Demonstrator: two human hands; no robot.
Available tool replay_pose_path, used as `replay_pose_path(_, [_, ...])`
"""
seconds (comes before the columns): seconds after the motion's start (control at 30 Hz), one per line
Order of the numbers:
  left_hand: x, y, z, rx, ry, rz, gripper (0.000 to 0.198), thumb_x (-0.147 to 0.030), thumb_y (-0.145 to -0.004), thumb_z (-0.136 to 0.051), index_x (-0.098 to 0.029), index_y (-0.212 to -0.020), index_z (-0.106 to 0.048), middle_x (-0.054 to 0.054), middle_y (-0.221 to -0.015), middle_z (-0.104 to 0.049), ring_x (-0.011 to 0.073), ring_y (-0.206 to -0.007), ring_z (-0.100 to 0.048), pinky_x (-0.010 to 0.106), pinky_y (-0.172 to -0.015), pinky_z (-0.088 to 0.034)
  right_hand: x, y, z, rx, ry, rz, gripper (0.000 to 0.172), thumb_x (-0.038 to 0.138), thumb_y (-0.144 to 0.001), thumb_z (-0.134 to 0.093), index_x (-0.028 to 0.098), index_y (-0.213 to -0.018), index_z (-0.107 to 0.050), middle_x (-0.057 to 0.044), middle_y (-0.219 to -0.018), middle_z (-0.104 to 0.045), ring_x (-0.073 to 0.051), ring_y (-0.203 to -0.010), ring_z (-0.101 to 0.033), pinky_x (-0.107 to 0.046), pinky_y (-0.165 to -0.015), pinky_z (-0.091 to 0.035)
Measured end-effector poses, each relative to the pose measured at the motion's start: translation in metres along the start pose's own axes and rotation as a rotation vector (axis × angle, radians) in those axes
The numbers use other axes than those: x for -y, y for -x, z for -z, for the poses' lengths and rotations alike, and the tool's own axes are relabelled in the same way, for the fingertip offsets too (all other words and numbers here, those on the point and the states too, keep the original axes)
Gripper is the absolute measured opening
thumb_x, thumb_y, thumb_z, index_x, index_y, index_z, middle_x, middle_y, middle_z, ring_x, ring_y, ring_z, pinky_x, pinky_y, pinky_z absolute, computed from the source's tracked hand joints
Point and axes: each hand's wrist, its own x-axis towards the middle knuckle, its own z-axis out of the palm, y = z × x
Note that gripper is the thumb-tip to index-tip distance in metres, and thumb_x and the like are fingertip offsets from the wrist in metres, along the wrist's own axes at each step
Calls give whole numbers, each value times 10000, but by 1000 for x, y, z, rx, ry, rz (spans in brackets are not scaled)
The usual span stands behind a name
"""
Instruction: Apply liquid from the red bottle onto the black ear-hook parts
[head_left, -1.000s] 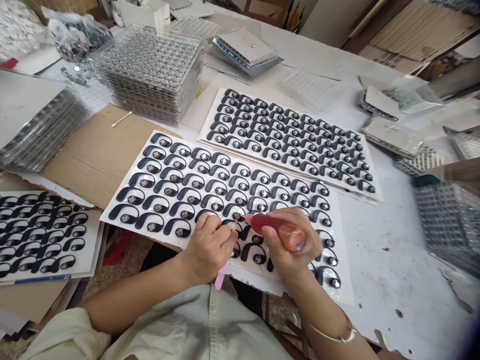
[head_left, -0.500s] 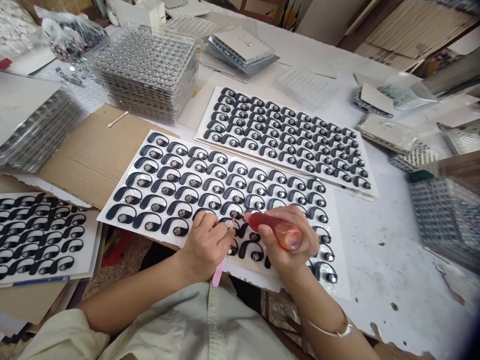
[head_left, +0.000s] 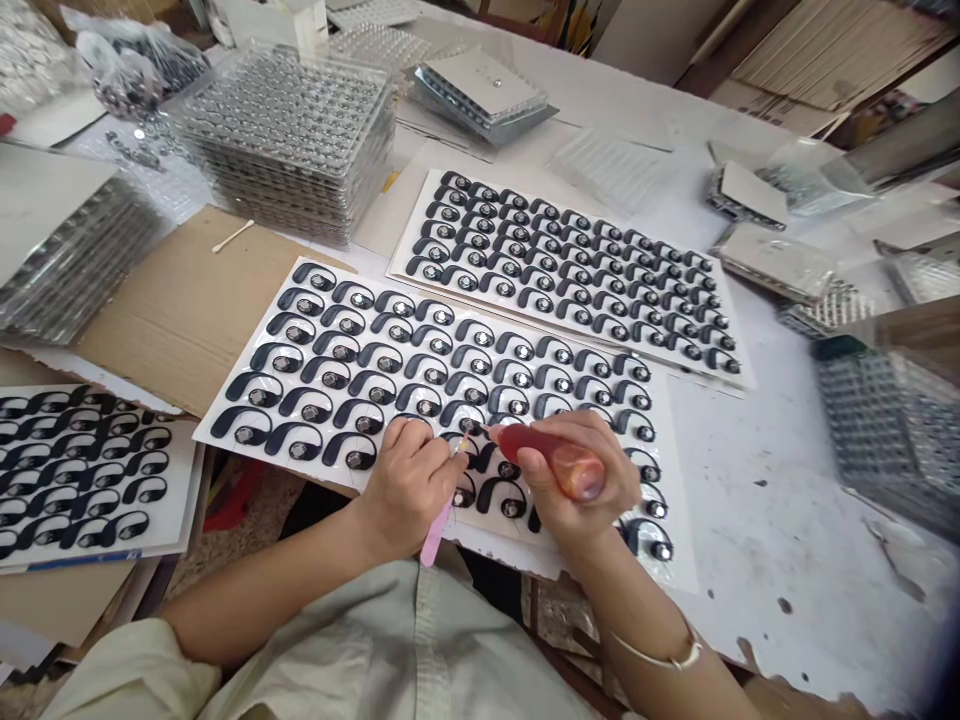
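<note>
My left hand (head_left: 412, 482) is closed around a slim pink tool (head_left: 436, 535), whose flat end sticks out below the fist. Its thin tip emerges by the thumb, over a white sheet (head_left: 679, 520) set with rows of black curved pieces (head_left: 373, 388), each bearing a round, shiny stone. In my right hand (head_left: 589, 480) a red squeeze bottle (head_left: 536, 445) lies nearly level, its narrow nozzle pointing left. Nozzle and tool tip are close together at one of the pieces; whether either touches it I cannot tell. Both hands cover part of the lower rows.
Behind lies a second sheet (head_left: 570, 255) of similar pieces; another sheet (head_left: 71, 475) is at lower left. Stacked clear trays (head_left: 281, 140) stand at the back left. A cotton swab (head_left: 232, 236) rests on cardboard (head_left: 176, 310). More trays (head_left: 874, 430) stand at right.
Almost nothing differs. The pink tool's flat end has shifted slightly left and up; both hands keep their hold and their place over the same piece.
</note>
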Motion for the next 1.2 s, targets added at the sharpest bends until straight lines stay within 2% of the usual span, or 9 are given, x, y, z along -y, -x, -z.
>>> replay_pose_path(1.2, [4, 6, 1, 14, 87, 49, 81, -105, -874, -577, -148, -894, -643, 23, -677, -565, 174, -753, -464, 341, -702, -364, 2, -1, 2, 5, -40, 11, 210, 204, -721, -707, 210, -905, -605, -16, -713, -630, -170, -603, -564, -320, -485, -481])
